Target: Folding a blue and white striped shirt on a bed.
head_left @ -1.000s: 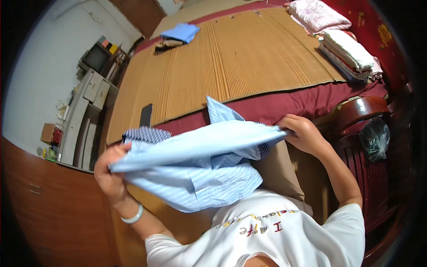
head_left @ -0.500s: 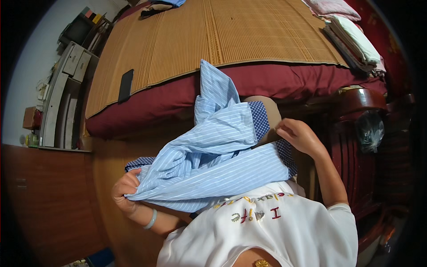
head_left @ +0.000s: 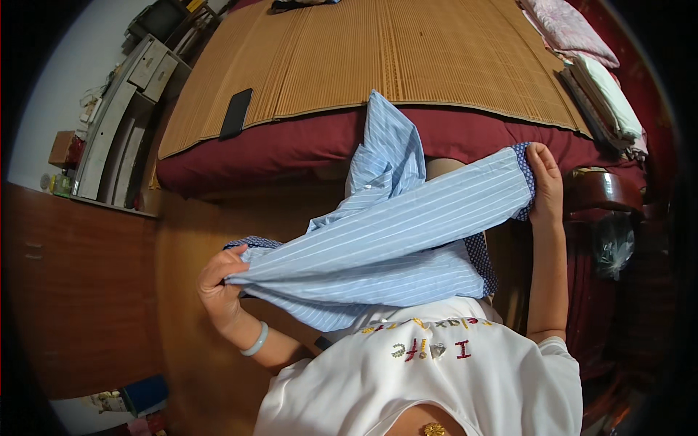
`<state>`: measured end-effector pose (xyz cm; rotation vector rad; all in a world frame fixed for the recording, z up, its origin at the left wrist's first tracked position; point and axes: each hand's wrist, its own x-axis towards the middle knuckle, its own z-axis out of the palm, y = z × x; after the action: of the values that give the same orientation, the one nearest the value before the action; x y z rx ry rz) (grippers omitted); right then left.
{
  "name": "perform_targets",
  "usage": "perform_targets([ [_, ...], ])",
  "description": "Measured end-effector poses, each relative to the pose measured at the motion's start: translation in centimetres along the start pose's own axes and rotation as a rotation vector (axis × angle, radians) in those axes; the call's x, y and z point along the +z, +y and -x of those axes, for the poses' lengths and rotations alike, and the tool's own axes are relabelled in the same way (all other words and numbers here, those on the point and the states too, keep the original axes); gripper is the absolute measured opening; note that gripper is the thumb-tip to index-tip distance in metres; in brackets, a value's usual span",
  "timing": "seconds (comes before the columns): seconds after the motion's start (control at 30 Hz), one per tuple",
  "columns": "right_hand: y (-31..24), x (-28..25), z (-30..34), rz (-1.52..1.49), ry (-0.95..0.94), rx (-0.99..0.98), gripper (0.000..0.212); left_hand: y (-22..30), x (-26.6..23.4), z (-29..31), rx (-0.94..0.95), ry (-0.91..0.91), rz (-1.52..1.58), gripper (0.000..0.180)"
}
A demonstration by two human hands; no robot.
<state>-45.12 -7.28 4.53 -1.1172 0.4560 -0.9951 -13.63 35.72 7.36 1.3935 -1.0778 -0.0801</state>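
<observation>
A blue striped shirt (head_left: 407,225) stretches before the person's white top (head_left: 480,378), its overlapping folds obscuring its layout. The left hand (head_left: 222,285) pinches bunched fabric; the right hand (head_left: 547,182) grips a dotted navy cuff (head_left: 522,173). Dark cloth (head_left: 298,5) on the bed mat (head_left: 320,58) is cut off above.

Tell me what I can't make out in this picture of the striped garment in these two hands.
All in the head view:
- Lower layers of the striped garment: hidden by its own folds, so its full shape is unclear.
- Cloth pinched in the left hand: covered by the fingers.
- Cuff edge under the right hand: covered by the fingers.
- Dark bundle: cut off by the top edge.
</observation>
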Motion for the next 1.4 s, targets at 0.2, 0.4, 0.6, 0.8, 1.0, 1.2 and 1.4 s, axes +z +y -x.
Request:
perform_targets([
  [0.2, -2.4, -2.0, -1.2, -0.141, -0.076, 0.245, 0.042, -0.5, 0.8, -0.6, -0.12, 0.114, -0.145, 0.028],
  [0.4, 0.4, -2.8, -1.2, -0.24, 0.097, 0.261, 0.042, -1.5, 1.1, -0.2, -0.281, 0.167, -0.144, 0.027],
  [0.6, -1.8, 1.8, 0.4, -0.061, -0.007, 0.014, 0.032, -2.6, 0.3, 1.2, -0.459, 0.223, -0.171, 0.023],
  [0.8, -11.7, 10.3, 3.6, -0.258, -1.274, -0.328, 0.035, -3.8, 1.8, -0.8, -0.48, 0.206, -0.079, 0.022],
  [1.0, -13.0, 14.7, 6.3, -0.286, -1.107, -0.493, 0.015, -3.6, -0.2, 1.0, -0.499, 0.278, -0.091, 0.023],
  [1.2, -13.8, 14.5, 6.9, -0.332, -1.126, -0.523, 0.014, -3.6, 1.1, -0.1, -0.512, 0.259, -0.055, 0.024],
  [1.4, -12.8, 15.1, 6.7, -0.436, -1.191, -0.545, 0.013, -3.4, 0.9, 0.3, -0.489, 0.254, -0.065, 0.025],
])
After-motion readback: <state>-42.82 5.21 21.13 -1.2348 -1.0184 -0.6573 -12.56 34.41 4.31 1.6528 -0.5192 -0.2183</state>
